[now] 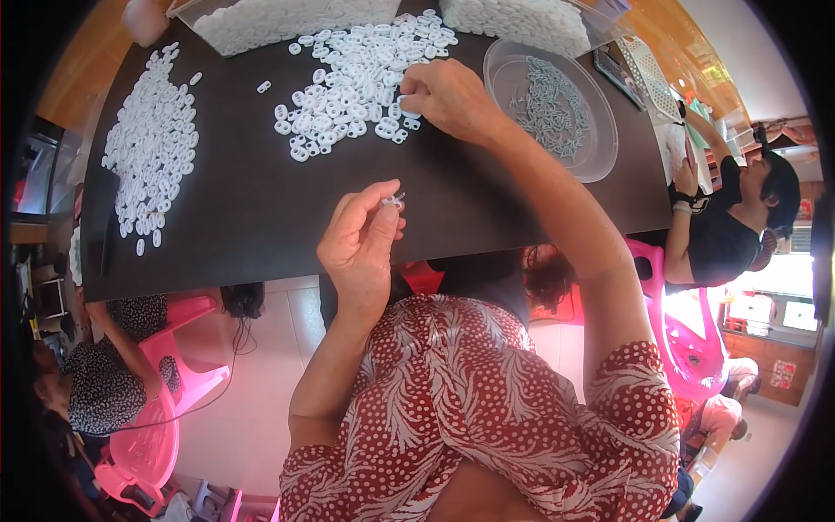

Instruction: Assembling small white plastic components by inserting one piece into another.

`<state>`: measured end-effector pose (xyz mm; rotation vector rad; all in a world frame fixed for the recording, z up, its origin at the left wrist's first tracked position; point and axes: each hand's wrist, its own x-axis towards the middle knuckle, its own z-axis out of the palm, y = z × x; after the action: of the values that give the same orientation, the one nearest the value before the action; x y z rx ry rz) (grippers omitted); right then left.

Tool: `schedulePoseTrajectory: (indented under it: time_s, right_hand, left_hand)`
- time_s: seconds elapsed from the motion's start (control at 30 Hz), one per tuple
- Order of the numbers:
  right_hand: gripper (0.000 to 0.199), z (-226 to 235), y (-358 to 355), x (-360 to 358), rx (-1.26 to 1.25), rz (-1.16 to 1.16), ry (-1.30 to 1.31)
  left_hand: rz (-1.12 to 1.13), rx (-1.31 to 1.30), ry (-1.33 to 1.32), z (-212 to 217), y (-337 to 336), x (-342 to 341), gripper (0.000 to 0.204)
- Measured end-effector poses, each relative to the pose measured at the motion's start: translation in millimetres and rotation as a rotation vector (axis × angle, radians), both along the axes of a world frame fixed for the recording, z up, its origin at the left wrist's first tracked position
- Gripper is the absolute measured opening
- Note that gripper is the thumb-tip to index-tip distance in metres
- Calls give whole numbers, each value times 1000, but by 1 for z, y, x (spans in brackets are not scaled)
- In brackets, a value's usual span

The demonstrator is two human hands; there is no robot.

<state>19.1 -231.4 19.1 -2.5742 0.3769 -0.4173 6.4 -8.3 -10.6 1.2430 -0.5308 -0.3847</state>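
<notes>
My left hand [358,239] is raised over the table's near edge, thumb and fingers pinching a small white plastic piece [393,201] with a thin grey screw-like tip sticking out. My right hand [450,97] reaches to the right side of a loose heap of white oval plastic pieces [357,87], each with two holes. Its fingers are curled together at the heap's edge, with white pieces right against the fingertips; whether one is gripped is hidden. Right of that hand, a round clear dish [600,161] holds many small grey screws [552,109].
A second heap of white oval pieces [152,148] spreads along the dark table's [252,217] left side. Two clear bins, a left one [287,22] and a right one [522,24], full of white pieces, stand at the back. A co-worker [731,209] sits at right, another person [109,374] at left, near pink chairs [187,357].
</notes>
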Motion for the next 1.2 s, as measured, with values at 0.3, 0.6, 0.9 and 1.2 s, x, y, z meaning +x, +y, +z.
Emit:
schedulePoseTrajectory:
  time_s: [0.3, 0.6, 0.9, 1.2]
  right_hand:
    - [23, 4, -9, 3, 33, 77, 154]
    - [19, 7, -2, -19, 631, -55, -207]
    - [19, 8, 34, -40, 720, -76, -250]
    - [20, 18, 62, -55, 1143, -37, -168]
  left_hand:
    - [3, -21, 1, -1, -1, 0, 18]
    - [3, -52, 118, 3, -1, 1, 18]
    - [30, -72, 237, 17, -5, 3, 20]
    - [20, -55, 239, 19, -1, 11, 19]
